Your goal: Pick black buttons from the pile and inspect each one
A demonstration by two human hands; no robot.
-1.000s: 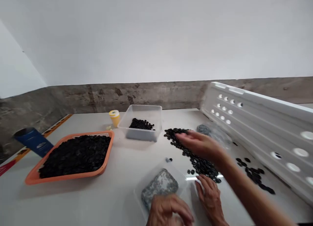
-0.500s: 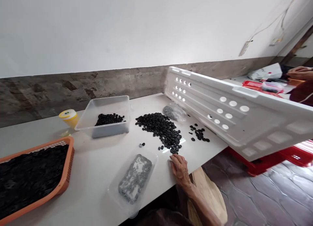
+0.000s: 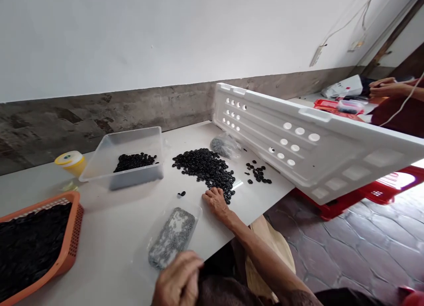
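Note:
A heap of small black ring-like parts [image 3: 207, 164] lies on the white table. At the near edge of this heap rests my right hand [image 3: 217, 203], its fingers bent and close together against the parts; anything pinched under them is hidden. My left hand [image 3: 179, 279], slightly blurred, is at the bottom of the view over the near end of a clear plastic tray [image 3: 198, 215]. Its fingers are curled together, and I cannot make out anything in them. Small grey metal-looking pieces [image 3: 172, 237] fill much of the tray. Two loose small parts [image 3: 181, 194] lie beyond it.
A translucent bin [image 3: 154, 173] holds more black parts. At left are an orange basket [image 3: 75, 222] of black pieces and a yellow-and-white container [image 3: 71, 162]. A bag of grey pieces [image 3: 223, 146] and scattered parts [image 3: 260, 173] lie before a white crate [image 3: 265, 120]. Another person's hands [image 3: 386, 88] show far right.
My left hand has come into view at the bottom. My right hand has moved left and forward, onto the heap's near edge. The whole view has shifted slightly to the right.

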